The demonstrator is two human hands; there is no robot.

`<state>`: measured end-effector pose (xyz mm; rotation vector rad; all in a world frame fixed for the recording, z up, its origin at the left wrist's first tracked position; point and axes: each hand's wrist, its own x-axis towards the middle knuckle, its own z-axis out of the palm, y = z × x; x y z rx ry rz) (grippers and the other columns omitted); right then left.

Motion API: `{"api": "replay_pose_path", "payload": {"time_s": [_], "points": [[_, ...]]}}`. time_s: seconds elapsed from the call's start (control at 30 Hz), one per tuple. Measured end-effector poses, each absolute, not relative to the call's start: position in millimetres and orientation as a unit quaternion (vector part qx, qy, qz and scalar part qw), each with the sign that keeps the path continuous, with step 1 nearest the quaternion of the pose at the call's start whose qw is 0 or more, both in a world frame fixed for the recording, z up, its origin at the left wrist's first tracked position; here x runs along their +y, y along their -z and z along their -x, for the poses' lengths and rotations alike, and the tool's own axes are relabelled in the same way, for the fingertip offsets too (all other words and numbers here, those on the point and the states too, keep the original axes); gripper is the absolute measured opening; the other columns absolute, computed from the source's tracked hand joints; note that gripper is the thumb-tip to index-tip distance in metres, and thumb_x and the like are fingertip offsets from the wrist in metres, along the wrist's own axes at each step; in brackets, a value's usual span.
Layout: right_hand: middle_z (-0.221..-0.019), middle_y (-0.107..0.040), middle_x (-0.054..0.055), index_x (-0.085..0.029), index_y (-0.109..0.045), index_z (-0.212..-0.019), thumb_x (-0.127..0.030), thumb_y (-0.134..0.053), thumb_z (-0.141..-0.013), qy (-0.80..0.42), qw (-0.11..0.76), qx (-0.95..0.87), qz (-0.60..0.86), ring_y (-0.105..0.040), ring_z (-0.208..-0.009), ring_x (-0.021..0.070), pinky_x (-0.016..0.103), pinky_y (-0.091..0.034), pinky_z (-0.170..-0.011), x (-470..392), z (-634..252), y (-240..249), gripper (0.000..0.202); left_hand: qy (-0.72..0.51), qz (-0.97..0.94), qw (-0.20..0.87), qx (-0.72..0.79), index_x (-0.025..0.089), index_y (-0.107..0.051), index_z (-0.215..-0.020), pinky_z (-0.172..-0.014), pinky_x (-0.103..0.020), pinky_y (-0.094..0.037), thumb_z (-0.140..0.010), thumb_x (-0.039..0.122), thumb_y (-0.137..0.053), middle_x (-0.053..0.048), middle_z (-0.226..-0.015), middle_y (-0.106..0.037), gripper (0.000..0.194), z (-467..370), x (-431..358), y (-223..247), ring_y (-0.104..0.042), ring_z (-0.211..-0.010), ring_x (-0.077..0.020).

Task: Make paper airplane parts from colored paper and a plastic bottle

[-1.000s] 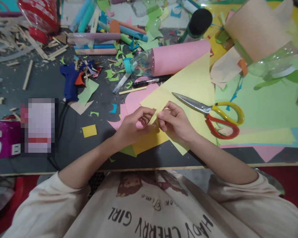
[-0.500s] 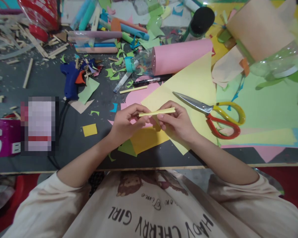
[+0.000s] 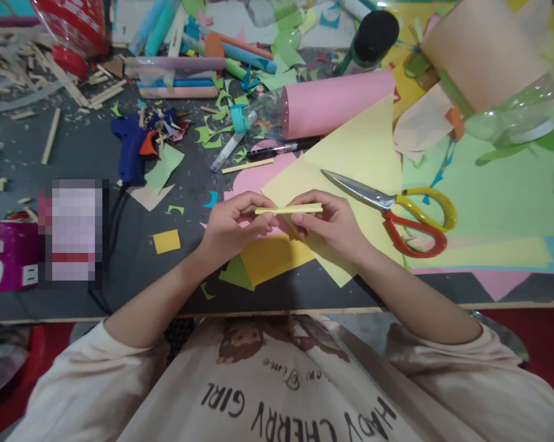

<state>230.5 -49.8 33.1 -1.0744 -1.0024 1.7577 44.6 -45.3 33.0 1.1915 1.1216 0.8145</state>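
Observation:
A narrow strip of yellow paper (image 3: 288, 210), apparently folded or rolled, is pinched between both hands above the table. My left hand (image 3: 235, 224) is closed on its left end, thumb below and fingers behind. My right hand (image 3: 334, 224) grips the strip near its right end in the same way. Under my hands lie a large pale yellow sheet (image 3: 364, 159), pink paper and a darker yellow sheet (image 3: 274, 261). Scissors (image 3: 378, 199) with one yellow and one red handle rest open on the pale sheet, right of my right hand.
A blue glue gun (image 3: 132, 147) lies to the left with a cord. A bottle wrapped in pink paper (image 3: 338, 105), a black pen (image 3: 281, 149) and paper scraps lie beyond my hands. A red bottle (image 3: 76, 31) and wood sticks are far left; green sheets (image 3: 497, 190) right.
The paper strip has shifted slightly left and turned nearer to level, both hands moving with it. Everything else on the table stays in place.

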Motion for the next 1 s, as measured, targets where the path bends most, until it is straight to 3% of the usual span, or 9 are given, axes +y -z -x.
{"api": "replay_pose_path", "payload": {"time_s": [0.2, 0.47, 0.83, 1.0], "points": [[-0.052, -0.059, -0.005, -0.019, -0.068, -0.070, -0.036, -0.083, -0.069, -0.692, 0.432, -0.393, 0.423, -0.052, -0.049, 0.0069, 0.023, -0.044, -0.048, -51.3, -229.7, -32.4, 0.023, -0.344, -0.524, 0.603, 0.493, 0.016, -0.067, -0.083, -0.058, -0.022, -0.055, -0.075, 0.039, -0.072, -0.004, -0.071, -0.072, 0.025, -44.3, -45.1, -35.2, -0.067, -0.062, -0.0130], [-0.053, -0.059, -0.005, -0.019, -0.070, -0.070, -0.032, -0.082, -0.070, -0.700, 0.442, -0.376, 0.415, -0.054, -0.051, 0.0071, 0.025, -0.048, -0.054, -53.7, -228.6, -31.3, 0.018, -0.365, -0.535, 0.582, 0.492, 0.015, -0.069, -0.080, -0.062, -0.023, -0.054, -0.075, 0.030, -0.070, -0.004, -0.074, -0.073, 0.016, -44.9, -44.3, -36.3, -0.068, -0.065, -0.0128], [-0.054, -0.059, -0.005, -0.019, -0.070, -0.071, -0.033, -0.082, -0.070, -0.703, 0.443, -0.372, 0.413, -0.053, -0.052, 0.0077, 0.030, -0.054, -0.062, -54.1, -228.9, -31.3, 0.018, -0.367, -0.573, 0.523, 0.513, 0.017, -0.072, -0.077, -0.061, -0.023, -0.049, -0.077, 0.034, -0.072, -0.004, -0.077, -0.073, 0.017, -44.2, -44.4, -37.3, -0.065, -0.067, -0.0129], [-0.053, -0.059, -0.005, -0.019, -0.072, -0.071, -0.030, -0.082, -0.070, -0.699, 0.451, -0.371, 0.412, -0.053, -0.051, 0.0070, 0.028, -0.053, -0.059, -54.1, -228.8, -30.5, 0.015, -0.362, -0.561, 0.548, 0.504, 0.018, -0.075, -0.085, -0.066, -0.023, -0.054, -0.073, 0.042, -0.076, -0.006, -0.088, -0.075, 0.027, -41.6, -43.2, -35.2, -0.069, -0.076, -0.0155]]}}
